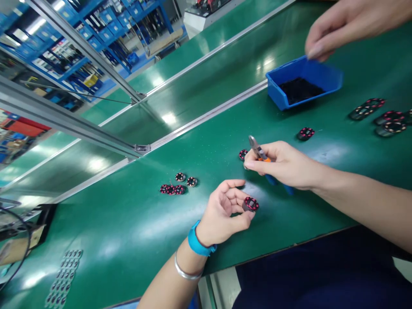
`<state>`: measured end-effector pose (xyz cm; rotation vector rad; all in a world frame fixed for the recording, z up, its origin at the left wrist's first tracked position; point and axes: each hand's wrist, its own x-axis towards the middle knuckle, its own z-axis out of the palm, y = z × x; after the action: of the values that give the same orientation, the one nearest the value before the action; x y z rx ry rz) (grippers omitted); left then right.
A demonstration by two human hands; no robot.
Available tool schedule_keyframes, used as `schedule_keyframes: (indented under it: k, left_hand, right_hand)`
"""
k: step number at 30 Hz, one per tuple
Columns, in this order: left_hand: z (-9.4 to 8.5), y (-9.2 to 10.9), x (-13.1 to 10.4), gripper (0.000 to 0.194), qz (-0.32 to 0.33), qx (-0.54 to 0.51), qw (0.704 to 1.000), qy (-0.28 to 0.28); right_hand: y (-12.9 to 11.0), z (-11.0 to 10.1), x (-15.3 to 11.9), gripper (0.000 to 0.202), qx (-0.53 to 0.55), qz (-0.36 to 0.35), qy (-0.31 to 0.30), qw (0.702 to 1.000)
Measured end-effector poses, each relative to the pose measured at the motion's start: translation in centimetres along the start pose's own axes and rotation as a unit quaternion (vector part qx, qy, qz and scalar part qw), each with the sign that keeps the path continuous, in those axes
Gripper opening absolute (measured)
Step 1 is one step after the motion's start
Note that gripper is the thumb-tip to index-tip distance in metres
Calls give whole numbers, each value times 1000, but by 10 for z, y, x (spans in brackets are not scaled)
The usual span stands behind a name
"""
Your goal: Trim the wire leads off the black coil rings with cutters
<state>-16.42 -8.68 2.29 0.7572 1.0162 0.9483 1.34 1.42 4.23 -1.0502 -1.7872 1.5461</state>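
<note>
My left hand, with a blue wristband, pinches a small round black part with pink marks around its top between thumb and fingers. Just above and to the right, my right hand grips a pair of cutting pliers, jaws pointing up and left, blue handle ends showing below the palm. Another round part shows right beside my right fingertips; whether they touch it I cannot tell. Several similar round parts lie grouped on the green table to the left of my hands.
A co-worker's hand is over a blue bin holding dark pieces. More round parts lie at the right, one single part nearer. A metal frame post meets the table's far rail. Rows of small pieces lie lower left.
</note>
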Motion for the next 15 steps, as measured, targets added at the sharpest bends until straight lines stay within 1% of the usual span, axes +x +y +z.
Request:
schedule_keyframes:
  k: [1,2,3,5,6,7,9,11,15]
  left_hand:
    - [-2,0,0,60,3,-4,1000,8]
    - [-4,0,1,58,5,-9,1000,16]
    - [-7,0,2,56,4,-13,1000,20]
    - [-13,1,4,54,-7,-19,1000,15]
    - [-16,1,4,53,-17,-22,1000,6]
    - [-18,2,4,52,-26,-25,999,-4]
    - [-21,4,4,51,-46,-31,998,-26]
    - [-22,7,4,49,-66,-32,996,-47]
    - [-22,10,2,44,-96,-26,991,-84]
  right_hand:
    - [-1,-5,-1,36,7,21,-19,1000]
    - [-3,-11,-2,37,5,46,-57,997]
    - [-4,-17,-4,39,-5,70,-110,991]
    - [-6,-25,-8,41,-40,114,-223,967]
    - [-6,-28,-10,42,-64,129,-267,953]
    - [-7,-29,-11,41,-92,140,-300,939]
    - [-7,-29,-11,40,-144,154,-341,916]
    - [-9,-27,-9,37,-176,162,-364,900]
    - [-13,-23,-6,32,-199,160,-397,882]
